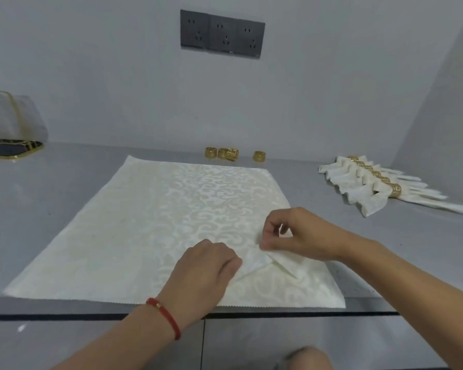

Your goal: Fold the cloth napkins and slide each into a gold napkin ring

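A cream patterned cloth napkin (150,225) lies spread flat on the grey table (51,198). My left hand (206,268), with a red bracelet on the wrist, pinches the cloth near its front right part. My right hand (300,233) pinches a small raised fold of the same napkin just to the right. A crease runs between the two hands. Several gold napkin rings (225,154) stand behind the napkin near the wall, one (259,156) a little apart. A row of folded napkins in gold rings (380,185) lies at the right.
A white bag with gold trim (11,121) sits at the far left by the wall. A dark socket panel (222,33) is on the wall above. The table's front edge (64,313) runs just below the napkin. A knee shows at the bottom.
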`<state>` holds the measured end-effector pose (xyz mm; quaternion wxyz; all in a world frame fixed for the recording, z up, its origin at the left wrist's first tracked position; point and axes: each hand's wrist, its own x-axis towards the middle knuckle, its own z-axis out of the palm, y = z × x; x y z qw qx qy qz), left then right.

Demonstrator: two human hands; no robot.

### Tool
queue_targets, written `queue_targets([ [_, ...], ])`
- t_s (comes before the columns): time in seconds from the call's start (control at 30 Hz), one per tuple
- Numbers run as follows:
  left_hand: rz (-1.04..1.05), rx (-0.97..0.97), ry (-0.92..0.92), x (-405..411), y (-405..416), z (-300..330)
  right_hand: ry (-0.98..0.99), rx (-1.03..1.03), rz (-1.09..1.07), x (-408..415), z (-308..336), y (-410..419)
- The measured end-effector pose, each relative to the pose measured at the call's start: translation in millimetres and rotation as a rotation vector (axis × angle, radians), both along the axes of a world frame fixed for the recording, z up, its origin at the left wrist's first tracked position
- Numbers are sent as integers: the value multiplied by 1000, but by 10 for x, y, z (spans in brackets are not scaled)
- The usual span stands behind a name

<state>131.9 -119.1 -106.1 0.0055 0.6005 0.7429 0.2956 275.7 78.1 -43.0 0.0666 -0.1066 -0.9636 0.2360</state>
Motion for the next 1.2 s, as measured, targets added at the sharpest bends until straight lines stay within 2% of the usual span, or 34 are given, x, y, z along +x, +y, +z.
queue_targets([
  [0.07,34,8,-40,57,-9,49,48,23,-3,8,-45,-8],
  [0.17,80,-21,84,114,7,69,162,-18,-52,5,-58,-19],
  [0.2,82,-29,116,109,31,77,155,-37,-55,5,-41,-6],
  [0.33,77,78,2,34,27,63,-101,50,-31,50,-140,241],
  [0.43,80,115,102,38,-35,96,30,99,-108,76,-234,487],
  [0.53,130,23,181,40,20,120,122,121,-196,109,-206,543],
  [0.67,137,-4,175,17,36,200,43,188,-178,333,-93,452],
  [0.8,133,45,150,-90,-54,223,-45,-38,-145,565,6,281],
  [0.87,173,-22,189,-205,-90,285,-48,-193,-96,579,64,138],
  [0.9,191,-86,166,-277,-118,331,-45,-256,-83,562,83,73],
  [1.0,152,-287,-70,-491,-237,552,-108,-374,4,450,141,-137],
  [1.1,-23,-569,-209,-751,-443,762,-156,-473,68,274,202,-271],
  [1.2,-129,-629,-448,-976,-635,902,-166,-483,106,57,265,-251],
])
